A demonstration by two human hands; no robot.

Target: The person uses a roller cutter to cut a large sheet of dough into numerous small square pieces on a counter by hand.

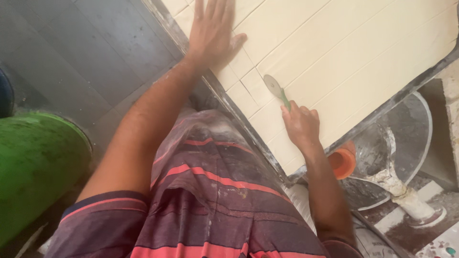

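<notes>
A large pale sheet of dough (344, 52), scored into long strips and small squares, covers a metal-edged table (229, 102). My left hand (213, 31) lies flat on the dough near the table's left edge, fingers spread. My right hand (300, 125) grips the green handle of a round wheel cutter (275, 87), whose metal disc rests on the dough among the cut squares.
A green drum (33, 162) stands at the lower left on the dark floor. An orange cup (343, 162) and a dusty floor-fan base with a white pole (399, 184) sit beyond the table's right corner. My striped shirt fills the bottom.
</notes>
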